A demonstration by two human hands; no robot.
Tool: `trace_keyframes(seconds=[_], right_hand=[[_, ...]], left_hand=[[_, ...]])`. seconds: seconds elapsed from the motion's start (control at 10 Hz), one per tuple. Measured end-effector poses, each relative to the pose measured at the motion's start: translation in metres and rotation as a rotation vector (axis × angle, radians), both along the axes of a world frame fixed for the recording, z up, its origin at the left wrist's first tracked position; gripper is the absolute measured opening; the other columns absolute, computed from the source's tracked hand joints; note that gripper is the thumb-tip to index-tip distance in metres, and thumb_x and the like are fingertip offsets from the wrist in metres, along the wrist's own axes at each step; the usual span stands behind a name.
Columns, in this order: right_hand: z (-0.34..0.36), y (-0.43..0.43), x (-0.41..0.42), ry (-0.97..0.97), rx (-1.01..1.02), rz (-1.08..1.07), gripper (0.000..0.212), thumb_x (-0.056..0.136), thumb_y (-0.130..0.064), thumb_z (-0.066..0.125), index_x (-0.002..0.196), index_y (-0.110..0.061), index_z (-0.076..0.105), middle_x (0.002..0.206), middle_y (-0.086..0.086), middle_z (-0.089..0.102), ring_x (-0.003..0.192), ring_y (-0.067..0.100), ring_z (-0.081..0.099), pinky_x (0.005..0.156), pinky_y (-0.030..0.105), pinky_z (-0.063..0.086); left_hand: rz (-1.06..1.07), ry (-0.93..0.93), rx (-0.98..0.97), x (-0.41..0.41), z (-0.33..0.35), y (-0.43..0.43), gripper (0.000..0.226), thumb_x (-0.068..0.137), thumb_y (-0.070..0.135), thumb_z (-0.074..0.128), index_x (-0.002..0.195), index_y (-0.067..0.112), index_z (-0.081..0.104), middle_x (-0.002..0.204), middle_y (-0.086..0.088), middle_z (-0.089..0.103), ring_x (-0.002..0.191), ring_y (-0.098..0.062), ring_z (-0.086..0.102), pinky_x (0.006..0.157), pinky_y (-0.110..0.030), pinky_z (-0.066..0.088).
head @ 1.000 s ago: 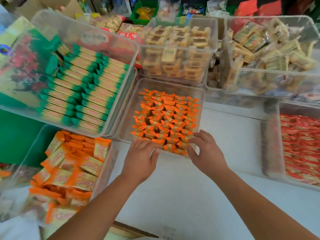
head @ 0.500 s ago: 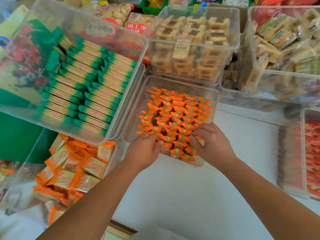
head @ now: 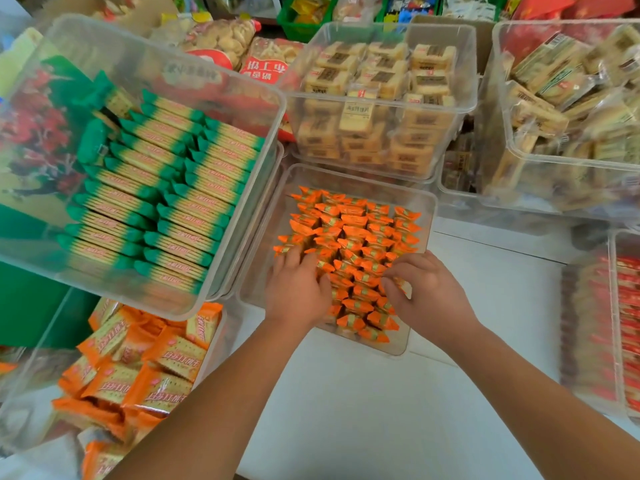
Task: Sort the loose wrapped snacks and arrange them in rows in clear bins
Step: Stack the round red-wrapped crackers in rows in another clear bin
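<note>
A clear bin [head: 264,233] in the middle holds small orange wrapped candies [head: 353,233] set in close rows. Both my hands are inside it, at its near half. My left hand [head: 296,289] lies palm down, its fingers resting flat on the candies at the left side of the rows. My right hand [head: 427,294] is at the right side with curled fingers, and thumb and fingertips pinch one orange candy [head: 403,285]. The candies under both palms are hidden.
A tilted bin of green-ended biscuit packs [head: 166,188] overhangs a bin of orange biscuit packs [head: 138,372] at the left. Behind stand bins of beige cakes [head: 381,98] and loose pale pastries [head: 571,98]. Red-wrapped snacks [head: 628,323] fill a bin at right. White tabletop [head: 346,410] lies near me.
Both hands have moved forward from the bin's near edge onto the orange candies. My right hand's fingers have closed on one candy. The view has shifted closer.
</note>
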State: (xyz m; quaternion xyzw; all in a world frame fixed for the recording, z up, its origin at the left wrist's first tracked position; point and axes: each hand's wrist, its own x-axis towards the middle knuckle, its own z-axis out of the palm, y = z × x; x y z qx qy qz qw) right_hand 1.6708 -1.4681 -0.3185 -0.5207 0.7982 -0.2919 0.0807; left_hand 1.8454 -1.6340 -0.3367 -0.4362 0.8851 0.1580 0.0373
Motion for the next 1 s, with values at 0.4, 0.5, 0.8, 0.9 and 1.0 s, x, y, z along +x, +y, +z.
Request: trace_keyframes(seconds=[0.4,0.5,0.8,0.9,1.0], right_hand=[[-0.001,-0.004,-0.021,-0.034,0.032,-0.055,0.016,0.092,-0.028,0.072,0.102,-0.017,0.078,0.105,-0.003,0.073,0.102,0.023,0.065,0.083,0.041,0.057],[0.003,0.0,-0.024,-0.061,0.084,-0.13,0.021,0.092,-0.031,0.072,0.11,-0.02,0.076,0.119,-0.004,0.07,0.118,0.022,0.062,0.08,0.042,0.06],[0.011,0.037,-0.03,-0.193,0.201,-0.312,0.037,0.095,-0.036,0.068,0.129,-0.022,0.067,0.136,-0.007,0.061,0.113,0.016,0.064,0.083,0.034,0.054],[0.017,0.049,-0.027,-0.255,0.248,-0.331,0.034,0.096,-0.037,0.067,0.127,-0.025,0.068,0.129,-0.013,0.062,0.077,0.001,0.058,0.076,0.028,0.047],[0.024,0.053,-0.023,-0.277,0.259,-0.352,0.034,0.097,-0.04,0.066,0.128,-0.028,0.067,0.128,-0.016,0.062,0.078,0.002,0.059,0.078,0.029,0.048]], left_hand=[[-0.077,0.058,0.056,-0.011,-0.008,-0.012,0.068,0.101,0.051,0.043,0.157,0.013,0.034,0.168,-0.012,0.022,0.157,-0.032,0.01,0.126,-0.05,0.019],[-0.233,0.084,0.096,-0.041,-0.008,-0.002,0.067,0.103,0.049,0.043,0.159,0.015,0.03,0.169,-0.011,0.021,0.158,-0.031,0.006,0.127,-0.048,0.014],[-0.525,-0.041,0.088,-0.096,-0.023,0.024,0.062,0.105,0.04,0.041,0.162,0.028,0.018,0.172,-0.004,0.006,0.158,-0.025,-0.006,0.129,-0.047,0.006],[-0.52,-0.008,0.116,-0.097,-0.014,0.02,0.06,0.105,0.04,0.043,0.161,0.028,0.024,0.171,-0.003,0.013,0.158,-0.025,-0.001,0.129,-0.046,0.007],[-0.447,0.11,0.143,-0.085,-0.005,0.024,0.057,0.104,0.035,0.049,0.157,0.021,0.035,0.167,-0.005,0.027,0.157,-0.027,0.013,0.128,-0.045,0.015]])
